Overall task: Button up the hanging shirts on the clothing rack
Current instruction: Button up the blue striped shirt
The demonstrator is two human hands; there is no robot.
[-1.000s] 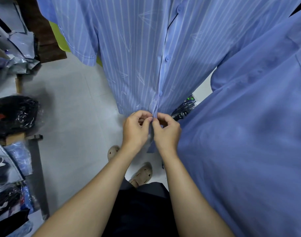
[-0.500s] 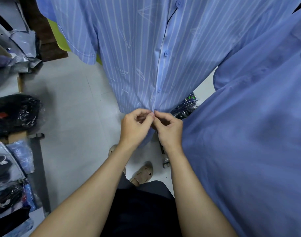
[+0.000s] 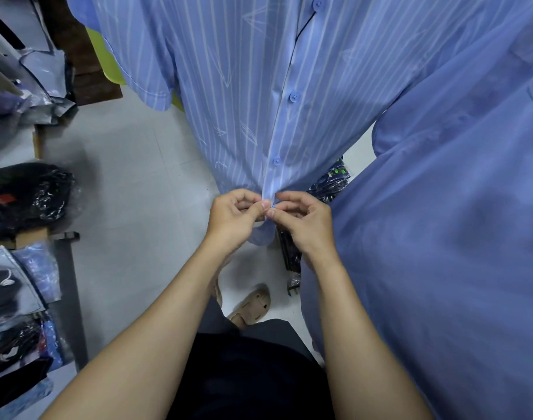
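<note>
Your left hand (image 3: 231, 218) and right hand (image 3: 304, 221) meet, fingers (image 3: 266, 207) on the striped shirt (image 3: 244, 101) placket near its hem. Above your fingers: three buttons (image 3: 276, 161) up the placket. Right of them: plain shirt (image 3: 441, 237), beside the striped one. Left: shelves (image 3: 66, 286) with bagged garments (image 3: 25, 195). Below: floor (image 3: 131, 207), your sandal (image 3: 253, 304).

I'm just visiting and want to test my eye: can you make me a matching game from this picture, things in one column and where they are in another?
Things:
1. striped shirt
2. plain blue shirt
3. beige shoe
4. black plastic bundle

Places:
A. on the floor between the forearms
B. far left
C. hanging at centre, its lower front pinched by both hands
D. hanging at right

Pairs: 1-C, 2-D, 3-A, 4-B
</note>
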